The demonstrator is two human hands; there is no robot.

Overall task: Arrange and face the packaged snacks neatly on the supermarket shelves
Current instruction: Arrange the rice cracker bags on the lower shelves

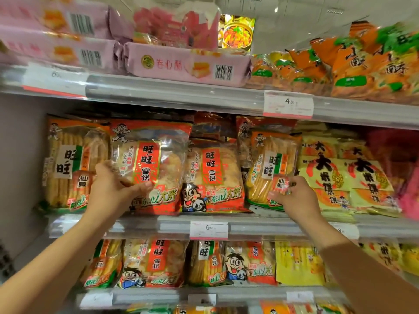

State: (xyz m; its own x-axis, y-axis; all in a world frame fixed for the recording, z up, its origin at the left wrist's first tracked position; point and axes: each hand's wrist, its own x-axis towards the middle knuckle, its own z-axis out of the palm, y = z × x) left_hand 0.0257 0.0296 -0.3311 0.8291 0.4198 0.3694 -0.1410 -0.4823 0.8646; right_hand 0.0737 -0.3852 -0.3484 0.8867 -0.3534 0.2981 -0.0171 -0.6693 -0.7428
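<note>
Two hands apart, left hand (113,189) gripping red snow-cracker bag (149,164), right hand (292,196) pinching senbei bag (269,168)

On the middle shelf (249,225), the red rice-cracker bag (156,159) stands left of the orange senbei bag (267,164), another red bag (215,177) between them.

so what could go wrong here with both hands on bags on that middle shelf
1. The left hand grips a red rice cracker bag that leans out past the shelf edge; it may slide off if let go.
2. The right hand pinches the green-trimmed cracker bag low down; its top could tip forward.
3. Squeezing either bag may break the crackers.
</note>
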